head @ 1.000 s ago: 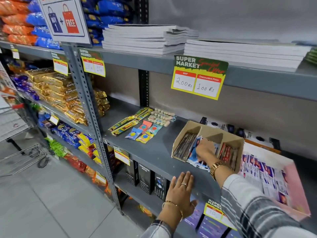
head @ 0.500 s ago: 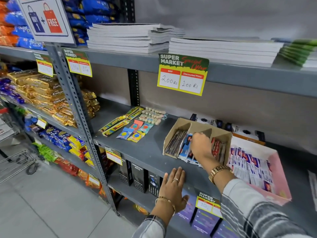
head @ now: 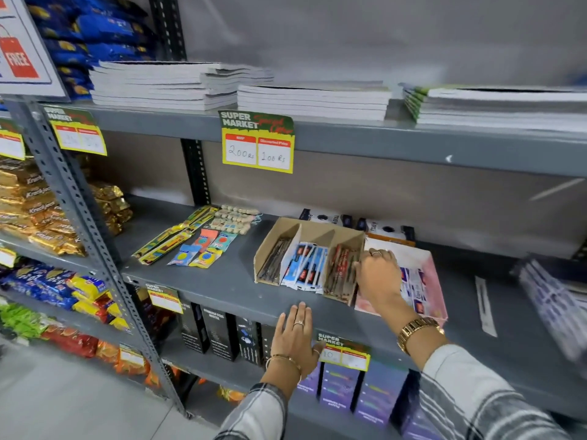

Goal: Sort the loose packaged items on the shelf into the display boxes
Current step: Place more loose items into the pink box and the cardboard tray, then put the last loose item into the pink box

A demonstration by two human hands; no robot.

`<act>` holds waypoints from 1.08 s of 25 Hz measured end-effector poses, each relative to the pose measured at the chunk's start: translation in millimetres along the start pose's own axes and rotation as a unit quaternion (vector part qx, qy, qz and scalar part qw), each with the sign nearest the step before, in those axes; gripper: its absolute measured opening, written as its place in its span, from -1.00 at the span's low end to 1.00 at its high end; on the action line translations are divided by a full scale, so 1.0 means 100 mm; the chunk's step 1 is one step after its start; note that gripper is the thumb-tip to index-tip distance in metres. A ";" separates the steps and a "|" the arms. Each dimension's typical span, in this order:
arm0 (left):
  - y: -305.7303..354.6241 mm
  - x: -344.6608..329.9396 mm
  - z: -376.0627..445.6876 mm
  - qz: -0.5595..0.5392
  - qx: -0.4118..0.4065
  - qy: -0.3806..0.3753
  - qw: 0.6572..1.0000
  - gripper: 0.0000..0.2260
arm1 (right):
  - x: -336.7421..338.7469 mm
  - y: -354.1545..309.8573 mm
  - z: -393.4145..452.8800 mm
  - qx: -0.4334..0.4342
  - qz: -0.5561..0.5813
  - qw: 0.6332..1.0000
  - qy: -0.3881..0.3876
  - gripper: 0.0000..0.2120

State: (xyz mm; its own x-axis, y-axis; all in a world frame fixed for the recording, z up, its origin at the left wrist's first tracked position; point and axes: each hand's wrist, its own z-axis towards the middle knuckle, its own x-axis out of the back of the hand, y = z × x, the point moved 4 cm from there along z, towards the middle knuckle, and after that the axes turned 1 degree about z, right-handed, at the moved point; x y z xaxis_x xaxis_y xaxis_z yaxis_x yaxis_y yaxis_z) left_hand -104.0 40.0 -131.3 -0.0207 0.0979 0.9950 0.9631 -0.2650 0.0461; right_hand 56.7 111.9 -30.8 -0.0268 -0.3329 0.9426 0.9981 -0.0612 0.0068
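A cardboard display box [head: 287, 231] on the grey shelf [head: 222, 281] has three compartments: dark packets [head: 273, 259], blue-and-white packets [head: 306, 265] and red packets [head: 340, 269]. To its right stands a pink box [head: 429, 268] of white-and-blue packets [head: 416, 292]. My right hand [head: 378, 277] hangs over the pink box's left side, fingers curled down by the cardboard wall; what they grip is hidden. My left hand [head: 295, 338] lies flat on the shelf's front edge, holding nothing. Loose on the shelf to the left are long yellow-green packets [head: 171, 239], small colourful packets [head: 203, 249] and beige strips [head: 233, 217].
Stacks of notebooks [head: 311, 98] fill the shelf above, with a price tag [head: 257, 142] on its edge. Snack packs [head: 35, 211] fill the left bay. Black cartons [head: 219, 336] and purple cartons [head: 340, 385] stand below. A blurred stack of packets [head: 552, 300] sits at far right.
My right hand has left the middle compartment and moved right to the pink box. The view has shifted right and nearer. My left hand stays on the shelf edge.
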 end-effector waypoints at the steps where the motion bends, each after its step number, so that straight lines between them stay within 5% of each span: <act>1: 0.14 0.00 0.00 -0.005 -0.018 0.005 1.000 -0.25 | 0.02 0.15 -0.06 -0.017 0.001 1.000 -0.001 -0.72; 12: 1.16 0.07 0.03 -0.037 -0.063 0.005 0.997 -0.02 | 0.11 1.59 -0.67 -0.250 0.070 0.965 -0.036 -0.74; 15: 1.30 0.11 0.04 -0.039 -0.026 0.044 0.998 -0.23 | 0.05 1.85 -0.80 -0.303 0.096 0.945 -0.070 -0.72; 27: 1.27 -0.06 0.09 0.003 -0.058 0.036 0.998 -0.32 | -0.20 1.95 -0.80 -0.304 0.097 0.943 -0.092 -0.74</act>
State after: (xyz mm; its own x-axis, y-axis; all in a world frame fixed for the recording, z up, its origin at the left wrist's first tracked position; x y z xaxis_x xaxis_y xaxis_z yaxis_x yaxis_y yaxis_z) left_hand 20.5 14.8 -132.4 -0.0379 0.0278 0.9989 0.9258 -0.3752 0.0456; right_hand 247.6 31.6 -74.7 0.2181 -0.2279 0.9489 0.7651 -0.5637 -0.3113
